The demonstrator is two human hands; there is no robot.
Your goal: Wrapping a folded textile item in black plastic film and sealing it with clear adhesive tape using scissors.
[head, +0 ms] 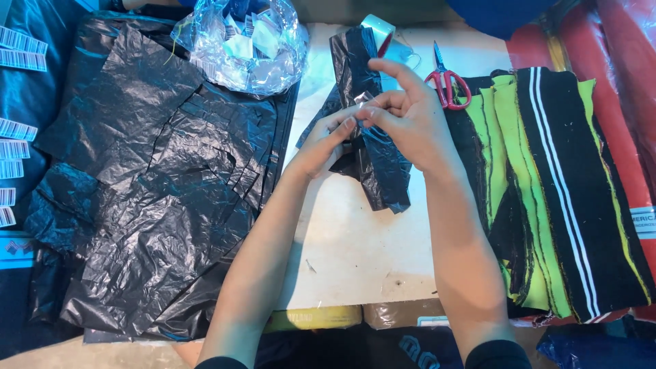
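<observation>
Grip: we've got both hands pinched shut on a small clear strip of tape (361,101) — left hand (326,140) from below, right hand (403,113) from above, fingertips meeting. Just behind the strip is a crinkly black plastic bag (379,160), rolled long & narrow, held above the pale table (348,239). Left of it lies a flat stack of glossy black plastic sheets (157,191), w/ a clear crumpled bag of labels (242,44) at its top. Right: red-handled scissors (445,82), a tape roll (379,27), folded black & lime striped cloth (547,184).
</observation>
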